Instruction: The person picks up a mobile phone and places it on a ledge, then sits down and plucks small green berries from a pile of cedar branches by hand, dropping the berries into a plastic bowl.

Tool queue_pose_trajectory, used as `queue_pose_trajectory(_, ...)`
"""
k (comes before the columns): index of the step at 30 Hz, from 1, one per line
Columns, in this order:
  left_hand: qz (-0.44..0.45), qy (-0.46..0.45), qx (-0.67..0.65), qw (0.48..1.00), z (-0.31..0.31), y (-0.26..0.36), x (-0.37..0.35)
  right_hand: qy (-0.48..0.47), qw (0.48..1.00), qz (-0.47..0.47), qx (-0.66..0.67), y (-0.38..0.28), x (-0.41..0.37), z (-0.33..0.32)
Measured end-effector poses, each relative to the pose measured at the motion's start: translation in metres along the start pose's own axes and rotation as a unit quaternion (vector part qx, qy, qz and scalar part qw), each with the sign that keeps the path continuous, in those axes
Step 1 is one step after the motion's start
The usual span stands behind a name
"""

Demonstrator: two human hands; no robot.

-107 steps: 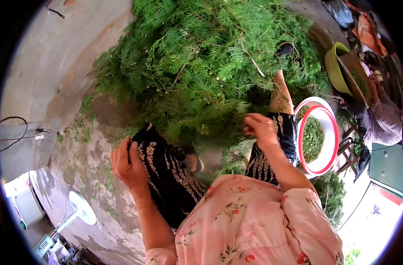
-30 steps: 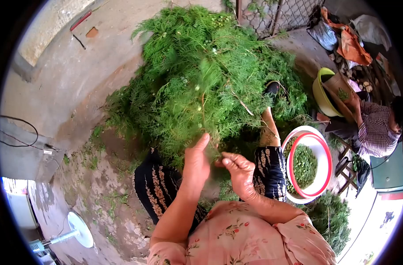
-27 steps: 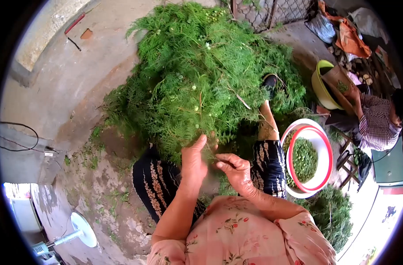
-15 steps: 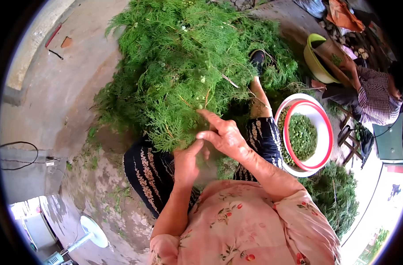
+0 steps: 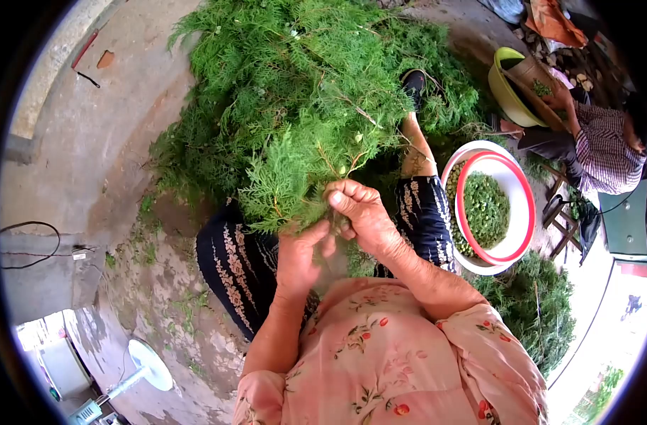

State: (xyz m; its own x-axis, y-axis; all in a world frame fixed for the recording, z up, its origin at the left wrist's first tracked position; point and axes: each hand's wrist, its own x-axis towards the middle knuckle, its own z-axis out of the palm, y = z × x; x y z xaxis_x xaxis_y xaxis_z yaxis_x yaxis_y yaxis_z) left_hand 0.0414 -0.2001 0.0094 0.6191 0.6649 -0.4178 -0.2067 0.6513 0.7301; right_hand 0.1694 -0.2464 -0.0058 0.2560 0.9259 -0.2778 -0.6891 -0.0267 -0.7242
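Note:
A feathery green evergreen sprig [image 5: 277,195] is held at its lower end by my left hand [image 5: 298,258], its fingers closed round the stem. My right hand [image 5: 366,219] is curled right beside it, thumb pressed against the forefinger at the sprig's edge. What lies in that pinch is hidden. Just above my right fingertips, a small pale green cone [image 5: 342,170] shows on a brownish twig. Beyond both hands spreads a big heap of evergreen branches [image 5: 267,78], reaching over my lap.
To the right, a red-rimmed white basin [image 5: 520,227] of small green cones rests in a larger white basin [image 5: 459,157]. A co-worker [image 5: 610,145] sits by a yellow-green tub [image 5: 507,99]. More cut branches [image 5: 539,319] lie behind the basins; a white fan [image 5: 150,365] stands lower left.
My right forefinger was stretched toward the sprig and is now curled in, with the thumb against it. The held sprig has shifted slightly. My left hand keeps its grip.

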Motion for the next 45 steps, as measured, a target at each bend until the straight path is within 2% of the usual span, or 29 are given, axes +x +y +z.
queue_pose_trajectory(1,-0.012,0.005,-0.018,1.000,-0.005,-0.003,0.000,-0.020,0.999,-0.001,0.042,0.004,0.002,-0.003)
queue_pose_trajectory(3,-0.034,0.012,-0.055,0.998,-0.018,-0.010,0.004,-0.003,0.999,0.001,0.043,-0.001,0.000,-0.003)
queue_pose_trajectory(7,-0.004,0.032,0.019,0.999,-0.019,-0.013,-0.002,0.013,0.996,-0.021,0.080,-0.019,-0.006,-0.009)
queue_pose_trajectory(9,-0.012,0.046,0.020,0.999,-0.015,-0.012,-0.005,0.047,0.996,-0.046,0.066,-0.021,-0.005,-0.013)
queue_pose_trajectory(11,-0.013,0.067,0.023,0.997,-0.009,-0.011,-0.006,0.066,0.995,-0.061,-0.035,-0.024,-0.008,-0.014)
queue_pose_trajectory(12,0.013,0.054,0.054,0.997,-0.009,-0.014,-0.008,0.077,0.964,-0.152,-0.206,-0.021,-0.004,-0.014)
queue_pose_trajectory(13,0.039,0.041,0.087,0.995,-0.010,-0.018,-0.010,0.086,0.895,-0.236,-0.368,-0.019,0.000,-0.011)
queue_pose_trajectory(14,0.064,0.027,0.119,0.990,-0.011,-0.021,-0.012,0.121,0.853,-0.226,-0.455,-0.019,-0.003,-0.008)
queue_pose_trajectory(15,0.051,0.042,0.104,0.992,-0.011,-0.022,-0.012,0.139,0.828,-0.182,-0.511,-0.021,-0.003,-0.005)
queue_pose_trajectory(17,0.027,0.071,0.075,0.994,-0.012,-0.024,-0.012,0.139,0.765,-0.274,-0.566,-0.001,0.009,-0.022)
queue_pose_trajectory(20,-0.004,0.132,0.069,0.989,-0.012,-0.030,-0.011,0.129,0.780,-0.213,-0.575,-0.004,0.005,-0.015)
queue_pose_trajectory(23,0.001,0.137,0.043,0.990,-0.008,-0.031,-0.013,0.152,0.823,-0.322,-0.442,0.009,0.010,-0.014)
queue_pose_trajectory(24,-0.001,0.137,0.049,0.989,-0.009,-0.032,-0.013,0.160,0.884,-0.253,-0.360,0.007,0.010,-0.016)
queue_pose_trajectory(25,-0.003,0.130,0.049,0.990,-0.013,-0.034,-0.015,0.171,0.966,-0.122,-0.153,-0.018,-0.001,-0.001)
queue_pose_trajectory(27,-0.006,0.114,0.051,0.992,-0.022,-0.037,-0.016,0.100,0.985,-0.142,0.008,-0.036,0.010,-0.020)
queue_pose_trajectory(31,-0.008,0.115,0.015,0.993,-0.019,-0.028,-0.015,0.097,0.982,-0.156,0.047,-0.050,-0.002,-0.020)
queue_pose_trajectory(34,0.004,0.097,0.011,0.995,-0.022,-0.029,-0.013,0.104,0.982,-0.132,0.091,-0.041,-0.011,-0.032)
queue_pose_trajectory(36,0.038,0.113,0.045,0.992,-0.014,-0.027,-0.015,0.119,0.982,-0.143,0.036,-0.041,-0.014,-0.041)
queue_pose_trajectory(37,0.053,0.122,0.062,0.989,-0.011,-0.027,-0.017,0.144,0.975,-0.158,-0.054,-0.043,-0.012,-0.041)
queue_pose_trajectory(38,0.064,0.127,0.074,0.987,-0.012,-0.027,-0.018,0.172,0.960,-0.169,-0.144,-0.046,-0.011,-0.039)
queue_pose_trajectory(39,0.066,0.127,0.106,0.984,-0.011,-0.027,-0.018,0.171,0.912,-0.238,-0.286,-0.046,-0.004,-0.039)
queue_pose_trajectory(41,0.069,0.129,0.170,0.975,-0.009,-0.026,-0.023,0.205,0.740,-0.360,-0.530,-0.046,0.007,-0.039)
queue_pose_trajectory(42,0.068,0.115,0.221,0.966,-0.017,-0.032,-0.023,0.199,0.761,-0.243,-0.567,-0.048,0.007,-0.038)
queue_pose_trajectory(45,0.065,0.157,0.211,0.963,-0.019,-0.045,-0.024,0.218,0.650,-0.224,-0.693,-0.044,0.015,-0.040)
